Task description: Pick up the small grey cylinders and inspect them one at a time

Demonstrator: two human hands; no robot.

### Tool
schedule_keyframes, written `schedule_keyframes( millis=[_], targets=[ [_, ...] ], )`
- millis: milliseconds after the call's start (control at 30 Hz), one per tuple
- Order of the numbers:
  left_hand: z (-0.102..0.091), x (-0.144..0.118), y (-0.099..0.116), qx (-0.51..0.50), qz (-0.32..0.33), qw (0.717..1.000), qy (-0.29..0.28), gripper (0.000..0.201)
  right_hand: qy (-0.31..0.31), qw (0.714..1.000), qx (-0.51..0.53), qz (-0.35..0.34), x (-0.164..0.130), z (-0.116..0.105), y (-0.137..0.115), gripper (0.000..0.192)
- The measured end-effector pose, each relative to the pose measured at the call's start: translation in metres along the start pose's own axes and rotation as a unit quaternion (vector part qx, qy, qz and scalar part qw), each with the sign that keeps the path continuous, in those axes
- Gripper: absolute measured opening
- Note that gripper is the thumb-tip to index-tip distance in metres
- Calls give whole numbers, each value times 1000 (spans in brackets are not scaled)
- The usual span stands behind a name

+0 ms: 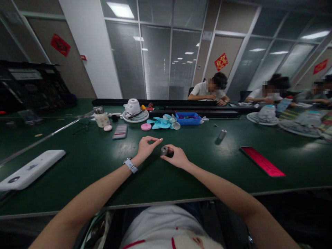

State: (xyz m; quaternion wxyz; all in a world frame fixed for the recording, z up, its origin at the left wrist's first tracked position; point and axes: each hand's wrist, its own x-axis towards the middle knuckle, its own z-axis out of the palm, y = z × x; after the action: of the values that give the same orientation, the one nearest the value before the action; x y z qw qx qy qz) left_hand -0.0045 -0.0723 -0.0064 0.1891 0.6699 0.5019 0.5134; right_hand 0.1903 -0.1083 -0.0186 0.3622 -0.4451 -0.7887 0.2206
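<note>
A small grey metal cylinder [164, 151] stands upright on the green table, its round top face towards me. My right hand [178, 157] grips it from the right between thumb and fingers. Just left of it and slightly above, my left hand [148, 148] is closed in a pinch, thumb and forefinger together. Whether anything tiny is between those fingertips cannot be made out. Farther right, a second metal cylinder [222, 134] rests on the table, apart from both hands.
Beyond my hands are light-blue fan blades [164, 121], a blue basket [188, 118], a pink disc [146, 127], a white fan part [133, 112] and a bottle [101, 118]. A red flat panel [261, 160] lies right, a white device [33, 169] left. Other people sit across.
</note>
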Motion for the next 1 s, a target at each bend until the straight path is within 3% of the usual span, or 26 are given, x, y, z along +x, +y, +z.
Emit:
schedule_keyframes(
  millis=[100,200,333,433,600,833,1000],
  targets=[
    [-1,4,-17,38,-33,995,-84,34,1,1000,-3,5,0,-2,-1,46],
    [1,3,-27,106,-25,983,-149,28,0,1000,-1,2,-1,-3,-3,45],
    [3,1,-26,169,11,971,-171,22,-3,1000,-5,4,-1,-3,-3,42],
    [4,1,-24,178,6,969,-172,34,11,1000,-16,20,5,-7,5,43],
    [5,4,-25,174,-38,975,-136,52,91,988,-74,99,24,-36,47,41],
    [5,1,-22,195,4,965,-173,52,202,925,-177,269,32,-97,116,47],
    [6,1,-23,176,-6,970,-168,51,238,892,-206,325,28,-117,139,49]
  ],
)
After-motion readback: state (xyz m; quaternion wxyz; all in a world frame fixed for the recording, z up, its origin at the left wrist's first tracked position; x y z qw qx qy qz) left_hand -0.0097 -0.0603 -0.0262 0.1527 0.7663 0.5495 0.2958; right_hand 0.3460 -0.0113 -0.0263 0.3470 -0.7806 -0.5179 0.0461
